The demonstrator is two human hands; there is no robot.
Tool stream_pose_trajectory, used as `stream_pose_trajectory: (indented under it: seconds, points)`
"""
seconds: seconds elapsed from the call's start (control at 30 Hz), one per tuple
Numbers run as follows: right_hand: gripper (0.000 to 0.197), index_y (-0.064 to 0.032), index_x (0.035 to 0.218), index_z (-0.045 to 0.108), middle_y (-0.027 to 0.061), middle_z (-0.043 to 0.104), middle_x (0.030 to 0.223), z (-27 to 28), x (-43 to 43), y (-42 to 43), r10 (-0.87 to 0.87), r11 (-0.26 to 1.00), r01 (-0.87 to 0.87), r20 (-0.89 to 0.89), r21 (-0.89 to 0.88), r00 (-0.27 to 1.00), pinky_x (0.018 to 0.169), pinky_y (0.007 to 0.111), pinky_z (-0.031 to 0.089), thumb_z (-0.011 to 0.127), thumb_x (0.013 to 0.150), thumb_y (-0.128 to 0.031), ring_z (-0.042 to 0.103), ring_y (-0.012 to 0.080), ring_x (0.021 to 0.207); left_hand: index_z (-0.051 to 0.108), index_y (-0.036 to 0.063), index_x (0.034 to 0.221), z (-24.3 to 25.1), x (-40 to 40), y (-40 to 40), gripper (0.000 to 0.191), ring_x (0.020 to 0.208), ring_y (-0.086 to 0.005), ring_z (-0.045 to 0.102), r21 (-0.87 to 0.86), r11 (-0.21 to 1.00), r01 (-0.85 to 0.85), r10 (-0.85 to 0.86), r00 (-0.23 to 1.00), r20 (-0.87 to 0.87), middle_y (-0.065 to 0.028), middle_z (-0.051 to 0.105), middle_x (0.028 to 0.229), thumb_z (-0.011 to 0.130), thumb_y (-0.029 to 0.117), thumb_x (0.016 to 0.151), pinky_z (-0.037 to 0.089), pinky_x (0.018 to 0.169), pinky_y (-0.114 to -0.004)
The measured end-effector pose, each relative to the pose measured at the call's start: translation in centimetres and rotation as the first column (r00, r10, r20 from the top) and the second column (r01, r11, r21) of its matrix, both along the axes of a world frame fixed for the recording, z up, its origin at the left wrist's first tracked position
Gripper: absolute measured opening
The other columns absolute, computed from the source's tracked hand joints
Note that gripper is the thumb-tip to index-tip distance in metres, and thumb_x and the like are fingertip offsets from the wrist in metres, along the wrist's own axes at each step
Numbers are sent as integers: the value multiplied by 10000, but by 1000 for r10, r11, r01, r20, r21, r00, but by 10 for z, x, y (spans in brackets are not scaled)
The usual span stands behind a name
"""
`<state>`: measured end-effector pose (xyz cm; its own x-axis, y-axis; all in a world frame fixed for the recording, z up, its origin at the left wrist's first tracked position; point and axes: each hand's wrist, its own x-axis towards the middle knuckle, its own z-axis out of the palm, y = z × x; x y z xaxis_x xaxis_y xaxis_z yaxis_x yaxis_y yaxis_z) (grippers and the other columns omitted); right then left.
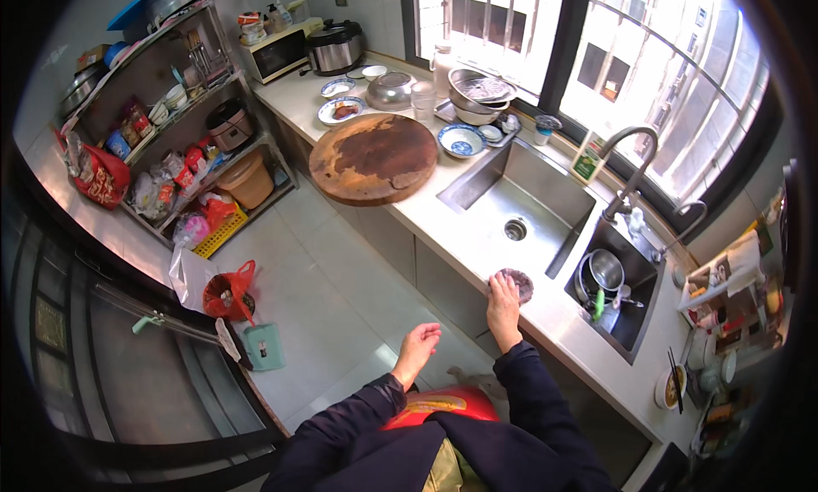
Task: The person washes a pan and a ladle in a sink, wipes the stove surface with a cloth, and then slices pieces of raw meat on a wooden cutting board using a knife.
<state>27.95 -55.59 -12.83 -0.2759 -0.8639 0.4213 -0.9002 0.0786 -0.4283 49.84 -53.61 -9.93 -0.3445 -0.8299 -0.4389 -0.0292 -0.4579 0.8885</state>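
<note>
My right hand rests on a dark round scouring pad or cloth at the front edge of the white countertop, just before the large steel sink. My left hand is held in the air over the floor, fingers loosely bent, with nothing in it. Farther along the counter, a thick round wooden chopping board with a dark worn patch overhangs the edge. A blue-and-white bowl stands between the board and the sink. Dishes and an upturned metal bowl are behind the board.
The small sink holds a metal pot and utensils. A curved faucet rises behind the sinks. At the right stands a bowl with chopsticks. On the floor are a red-bagged bin and a green dustpan.
</note>
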Motion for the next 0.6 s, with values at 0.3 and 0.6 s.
stream_pose_trajectory:
  seconds: [0.3, 0.6]
  points:
    - [365, -65, 1113, 582, 122, 573, 1162, -4, 62, -138, 208, 974, -215, -88, -73, 974, 936, 416, 372, 569, 750, -27, 478, 330, 1118, 509, 2, 1185, -12, 40, -112, 349, 905, -149, 580, 67, 984, -166, 169, 985, -42, -100, 594, 1073, 546, 110, 855, 488, 735, -260]
    - [321, -2, 1108, 547, 82, 609, 924, 35, 57, -231, 15, 969, 183, 773, -169, 634, 764, 279, 479, 558, 787, -14, 589, 140, 838, 522, -1, 1160, 54, 66, -265, 296, 857, -155, 605, -45, 986, -158, 152, 982, -113, -104, 617, 1029, 537, 74, 874, 507, 678, -255]
